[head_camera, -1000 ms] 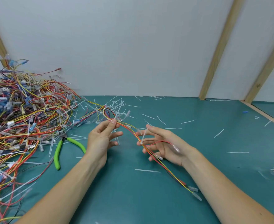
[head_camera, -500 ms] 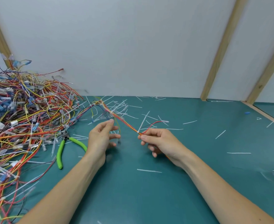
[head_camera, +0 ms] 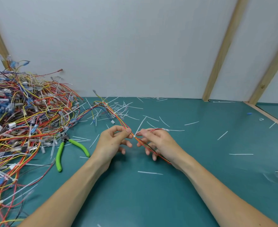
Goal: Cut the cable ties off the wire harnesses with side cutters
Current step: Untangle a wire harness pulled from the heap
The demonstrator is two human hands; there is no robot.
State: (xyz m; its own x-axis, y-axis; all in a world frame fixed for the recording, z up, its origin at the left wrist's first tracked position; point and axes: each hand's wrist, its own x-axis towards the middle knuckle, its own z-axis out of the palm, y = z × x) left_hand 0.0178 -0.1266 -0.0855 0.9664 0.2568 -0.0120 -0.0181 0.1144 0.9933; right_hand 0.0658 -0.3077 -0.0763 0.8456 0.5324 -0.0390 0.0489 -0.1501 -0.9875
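Note:
A thin harness of red, yellow and green wires (head_camera: 118, 117) runs from the big pile toward me, between my hands. My left hand (head_camera: 113, 141) pinches it with thumb and forefinger just left of a white cable tie (head_camera: 134, 136). My right hand (head_camera: 158, 141) holds the harness just right of that tie, the wires trailing under its palm. The tie's white tail sticks up to the right. The side cutters (head_camera: 64, 148), green-handled, lie on the mat left of my left hand, in neither hand.
A large tangled pile of wire harnesses (head_camera: 20, 115) covers the left of the green mat (head_camera: 200, 177). Cut white tie pieces (head_camera: 149, 172) lie scattered over the mat. A white wall with wooden battens (head_camera: 220, 49) stands behind.
My left hand has moved right and now pinches the harness beside the tie. My right hand has drawn the harness toward me, and the two hands have come close together.

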